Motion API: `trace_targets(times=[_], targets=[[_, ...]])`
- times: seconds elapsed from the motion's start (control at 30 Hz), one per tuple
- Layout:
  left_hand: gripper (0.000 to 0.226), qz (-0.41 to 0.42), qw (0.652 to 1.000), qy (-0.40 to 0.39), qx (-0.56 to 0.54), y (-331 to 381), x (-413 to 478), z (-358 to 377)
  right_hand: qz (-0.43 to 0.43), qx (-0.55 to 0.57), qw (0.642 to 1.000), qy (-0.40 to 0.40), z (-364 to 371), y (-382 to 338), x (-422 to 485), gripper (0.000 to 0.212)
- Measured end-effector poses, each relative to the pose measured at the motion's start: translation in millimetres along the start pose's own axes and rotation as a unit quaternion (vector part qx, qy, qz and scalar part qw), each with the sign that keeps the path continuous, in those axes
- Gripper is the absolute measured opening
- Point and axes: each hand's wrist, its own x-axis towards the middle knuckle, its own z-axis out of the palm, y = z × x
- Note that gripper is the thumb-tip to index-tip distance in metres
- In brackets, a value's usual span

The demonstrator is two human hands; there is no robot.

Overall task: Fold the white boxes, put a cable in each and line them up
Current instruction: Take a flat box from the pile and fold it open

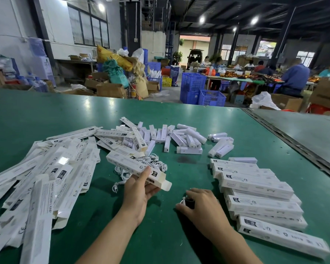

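My left hand (139, 189) grips a folded white box (126, 163) near its open end, whose flap sticks out to the right; the box slants up and to the left above the table. Lower and to the right, my right hand (198, 203) rests on the green table (179, 235) with its fingers closed on a small coiled white cable with a dark part (187, 201). A tangle of loose white cables (156, 164) lies just behind the held box. Several filled boxes (255, 183) lie side by side in a row at the right.
A heap of flat unfolded boxes (42, 178) covers the left of the table. Several small white lamp units (179, 139) are scattered at the middle back. A metal seam (293, 141) runs along the table's right side. Blue crates and seated people stand far behind.
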Motion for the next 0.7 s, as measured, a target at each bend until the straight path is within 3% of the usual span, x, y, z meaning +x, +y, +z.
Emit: trace_targets(times=[0.1,0.43,0.7], targets=[[0.011,-0.001,1.000,0.000,0.000,0,0,1,-0.008,-0.035,0.999,-0.019,-1,1,-2,0.060],[0.015,-0.002,1.000,0.001,0.005,0,0,0,-0.005,0.013,0.999,0.039,-9,1,1,0.039],[0.010,0.035,0.999,0.004,0.041,-2,-6,6,-0.028,0.213,0.967,0.138,-11,-15,-6,0.023]])
